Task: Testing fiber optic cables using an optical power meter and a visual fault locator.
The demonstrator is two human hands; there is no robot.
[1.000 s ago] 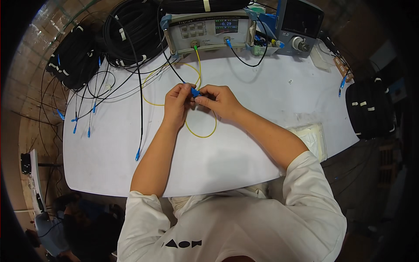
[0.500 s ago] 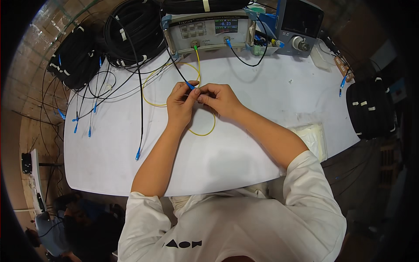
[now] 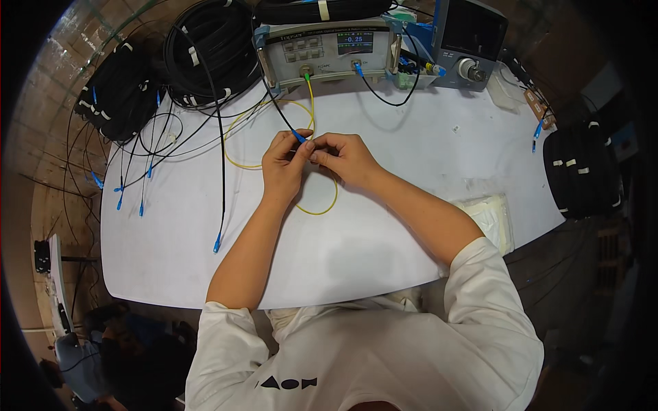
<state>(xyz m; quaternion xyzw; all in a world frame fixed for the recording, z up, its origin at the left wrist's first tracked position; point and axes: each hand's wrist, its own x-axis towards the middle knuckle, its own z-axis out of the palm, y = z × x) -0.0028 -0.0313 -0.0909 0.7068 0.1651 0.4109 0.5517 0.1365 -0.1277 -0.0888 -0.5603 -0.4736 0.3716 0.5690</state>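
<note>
Near the upper middle of the frame, the left hand (image 3: pixel 284 163) pinched a blue plug (image 3: pixel 299 137) in its grip above the white desk (image 3: pixel 384 226). The right hand (image 3: pixel 345 156) met it, grip pressed on the same small piece. A yellow cable (image 3: pixel 322 205) looped beneath both hands toward the grey meter (image 3: pixel 329 48) at top centre.

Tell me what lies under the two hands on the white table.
Under the left hand and right hand a yellow cable loops on the white table. Its stretch beneath the palms is covered. A blue connector pokes out between the fingers.
</note>
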